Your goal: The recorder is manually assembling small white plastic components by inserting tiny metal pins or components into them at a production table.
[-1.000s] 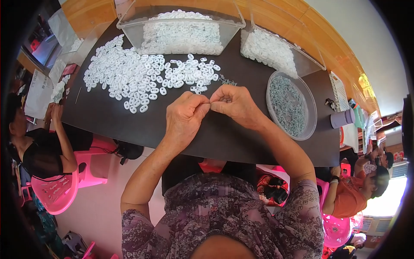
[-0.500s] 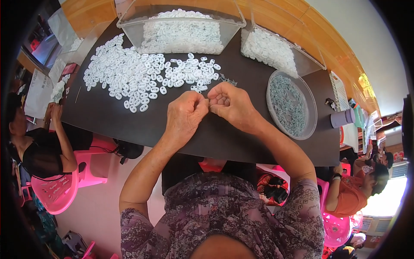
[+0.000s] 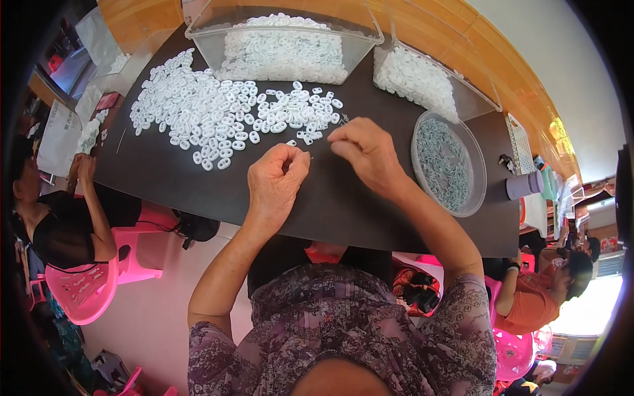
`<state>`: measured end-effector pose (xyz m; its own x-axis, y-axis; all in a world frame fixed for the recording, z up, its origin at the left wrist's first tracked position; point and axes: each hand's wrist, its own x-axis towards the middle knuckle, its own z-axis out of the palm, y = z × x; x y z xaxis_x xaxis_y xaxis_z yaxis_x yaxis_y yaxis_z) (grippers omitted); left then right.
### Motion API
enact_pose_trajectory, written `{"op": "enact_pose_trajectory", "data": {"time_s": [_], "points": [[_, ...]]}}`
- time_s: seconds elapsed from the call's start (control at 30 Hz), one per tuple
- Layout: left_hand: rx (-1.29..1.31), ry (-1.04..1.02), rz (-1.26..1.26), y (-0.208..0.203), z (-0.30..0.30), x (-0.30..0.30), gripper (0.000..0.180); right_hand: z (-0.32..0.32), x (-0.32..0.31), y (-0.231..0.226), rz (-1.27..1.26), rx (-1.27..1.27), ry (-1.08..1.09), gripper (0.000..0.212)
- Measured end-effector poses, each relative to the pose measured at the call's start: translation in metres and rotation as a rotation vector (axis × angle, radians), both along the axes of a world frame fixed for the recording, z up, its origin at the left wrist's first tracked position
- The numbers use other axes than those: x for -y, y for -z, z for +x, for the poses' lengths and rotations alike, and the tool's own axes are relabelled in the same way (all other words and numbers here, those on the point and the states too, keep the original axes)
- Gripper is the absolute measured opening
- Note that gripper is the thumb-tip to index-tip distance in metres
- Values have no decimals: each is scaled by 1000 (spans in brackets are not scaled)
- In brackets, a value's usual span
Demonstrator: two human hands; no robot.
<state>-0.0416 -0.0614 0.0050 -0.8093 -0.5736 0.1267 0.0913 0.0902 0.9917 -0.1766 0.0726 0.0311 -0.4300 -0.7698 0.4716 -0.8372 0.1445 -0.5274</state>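
My left hand [image 3: 276,181] is closed in a pinch over the dark table, thumb against the curled forefinger. A tiny thin tip pokes out at its fingertips; the rest of what it holds is hidden. My right hand [image 3: 368,157] hovers to its right, fingers bent together, and whatever they hold is hidden. Just beyond the right fingertips lies a small heap of grey screws [image 3: 344,119], partly covered by the hand. Beyond my hands spread a small group of white oval two-holed plastic pieces [image 3: 294,111] and a larger pile of the same pieces [image 3: 195,109].
A clear bin [image 3: 284,56] full of white pieces stands at the back, a second clear bin [image 3: 422,82] right of it. A round clear tub [image 3: 481,173] of grey screws is at the right, near a purple-lidded container [image 3: 525,183]. Other people sit left and right on pink chairs.
My hands, close together before, have parted. The right hand has moved right and slightly away from me, toward the small screw heap; the left has shifted slightly left, still pinched.
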Motion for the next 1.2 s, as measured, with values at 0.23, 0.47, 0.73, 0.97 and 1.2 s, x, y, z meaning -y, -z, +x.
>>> {"op": "enact_pose_trajectory", "data": {"time_s": [0.23,0.47,0.73,0.97,1.2], "points": [[-49,17,188,-8,8,-18,12,44,-4,-10,-38,519,-34,9],[-17,80,264,-11,21,-21,10,57,-11,-4,-101,360,-41,8],[-205,100,540,-7,30,-22,13,63,-24,-2,-187,646,41,7],[-197,137,527,-1,35,-28,15,75,-21,3,-217,742,15,8],[-186,120,564,-1,35,-34,15,82,-23,3,-261,746,20,9]]}}
